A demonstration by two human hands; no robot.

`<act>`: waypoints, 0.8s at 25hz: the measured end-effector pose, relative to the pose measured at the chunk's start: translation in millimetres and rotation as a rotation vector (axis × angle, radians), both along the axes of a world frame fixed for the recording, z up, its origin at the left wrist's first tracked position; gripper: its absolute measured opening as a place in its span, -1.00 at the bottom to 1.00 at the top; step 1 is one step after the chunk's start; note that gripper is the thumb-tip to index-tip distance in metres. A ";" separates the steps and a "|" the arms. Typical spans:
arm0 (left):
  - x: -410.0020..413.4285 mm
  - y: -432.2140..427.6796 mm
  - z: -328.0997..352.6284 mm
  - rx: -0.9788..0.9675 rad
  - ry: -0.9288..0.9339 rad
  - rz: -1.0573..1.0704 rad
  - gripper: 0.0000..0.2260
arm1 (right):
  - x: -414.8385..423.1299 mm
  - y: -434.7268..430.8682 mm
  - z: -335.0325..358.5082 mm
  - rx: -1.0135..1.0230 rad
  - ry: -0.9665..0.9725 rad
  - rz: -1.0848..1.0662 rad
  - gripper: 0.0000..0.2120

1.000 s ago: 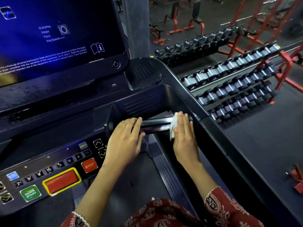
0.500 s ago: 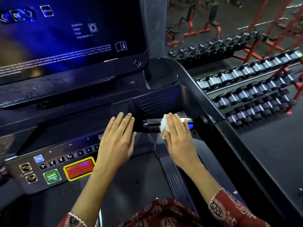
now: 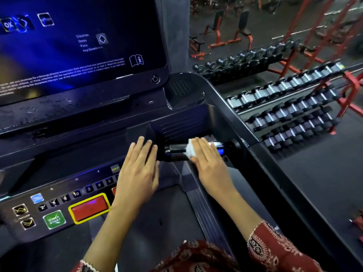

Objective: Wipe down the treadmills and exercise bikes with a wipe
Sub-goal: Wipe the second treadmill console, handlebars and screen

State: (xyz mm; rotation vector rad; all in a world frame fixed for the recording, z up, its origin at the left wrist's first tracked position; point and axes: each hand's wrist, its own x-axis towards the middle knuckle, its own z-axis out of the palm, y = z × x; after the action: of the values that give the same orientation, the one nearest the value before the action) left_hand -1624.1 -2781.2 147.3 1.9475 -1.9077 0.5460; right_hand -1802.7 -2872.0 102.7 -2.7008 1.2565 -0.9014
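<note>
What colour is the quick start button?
The quick start button is green with white letters, clearest in the head view.

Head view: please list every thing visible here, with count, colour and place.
screen: one, lit blue, upper left of treadmill console.
quick start button: one, green, lower left of panel.
large button: one, red with yellow edge, beside the green one.
handle: one, silver, right of the panel.
wipe: one, white, on the handle.
dumbbells: many, black and silver, on racks at right.
benches: at least two, red-framed, far top.
left hand: one, flat on console edge, fingers straight.
right hand: one, presses wipe onto handle.
sleeves: two, red patterned, bottom.
</note>
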 end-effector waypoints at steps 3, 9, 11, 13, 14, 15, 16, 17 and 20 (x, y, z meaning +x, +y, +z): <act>-18.7 -12.6 -4.7 0.076 -0.018 -0.087 -0.58 | -30.8 -2.9 -0.9 0.042 0.025 -0.113 -0.49; -70.7 -54.0 -12.0 0.193 -0.034 -0.356 -0.53 | -96.0 15.2 24.3 -0.028 0.164 -0.406 -0.29; -85.2 -71.2 -11.5 0.222 -0.014 -0.409 -0.52 | -109.3 20.8 24.2 0.008 0.291 -0.538 -0.29; -94.8 -89.0 -11.3 0.256 -0.008 -0.451 -0.50 | -102.0 20.1 19.5 0.070 0.410 -0.590 -0.35; -97.1 -96.9 -10.9 0.266 -0.004 -0.468 -0.50 | -92.5 15.2 21.1 0.091 0.425 -0.583 -0.38; -99.2 -105.8 -10.5 0.278 0.000 -0.492 -0.49 | -82.0 6.9 24.6 0.099 0.429 -0.587 -0.40; -100.3 -114.5 -9.8 0.280 0.007 -0.517 -0.49 | -71.0 -4.3 31.5 0.123 0.438 -0.587 -0.41; -101.6 -122.5 -9.5 0.278 0.027 -0.546 -0.49 | -62.2 -17.2 35.1 0.144 0.445 -0.569 -0.41; -106.7 -138.2 -11.1 0.314 0.093 -0.644 -0.50 | -66.4 -36.3 42.5 0.232 0.424 -0.535 -0.41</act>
State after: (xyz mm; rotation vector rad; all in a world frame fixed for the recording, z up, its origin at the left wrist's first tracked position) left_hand -1730.9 -2919.4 136.2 1.3421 -2.4940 -0.0316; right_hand -1869.1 -2908.3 145.2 -2.4771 2.0752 -0.1592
